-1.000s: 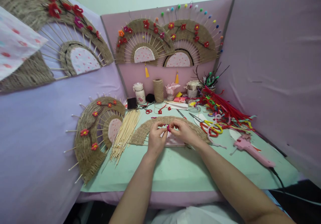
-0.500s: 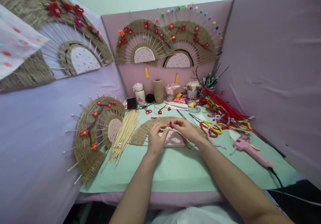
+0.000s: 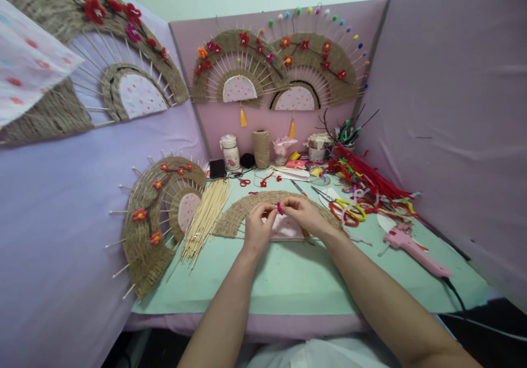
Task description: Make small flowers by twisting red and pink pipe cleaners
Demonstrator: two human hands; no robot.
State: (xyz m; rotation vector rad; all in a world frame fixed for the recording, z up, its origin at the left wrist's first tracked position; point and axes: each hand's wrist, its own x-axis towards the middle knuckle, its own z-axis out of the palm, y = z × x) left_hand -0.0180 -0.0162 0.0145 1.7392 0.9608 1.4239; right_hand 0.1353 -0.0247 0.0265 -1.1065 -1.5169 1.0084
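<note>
A small magenta pipe-cleaner flower [image 3: 280, 208] is pinched between my two hands above the table. My left hand [image 3: 261, 222] closes thumb and fingertips on its left side. On its right side, my right hand [image 3: 302, 214] grips it with the fingertips. Beneath both hands lies a woven twine fan [image 3: 230, 219] with a pink dotted fabric half-circle [image 3: 284, 228] at its base; the hands hide part of its middle. Another small magenta piece [image 3: 253, 193] rests at the fan's top edge.
Thin wooden sticks [image 3: 206, 219] lie left of the fan, beside a flowered fan [image 3: 144, 230]. To the right are yellow-and-red-handled scissors [image 3: 348, 210], a pink glue gun [image 3: 418, 252] and red pipe cleaners [image 3: 370, 176]. A twine spool [image 3: 261, 149] stands behind.
Both hands stay over the fan, and the magenta flower has turned slightly between the fingertips. The whole view has shifted a little.
</note>
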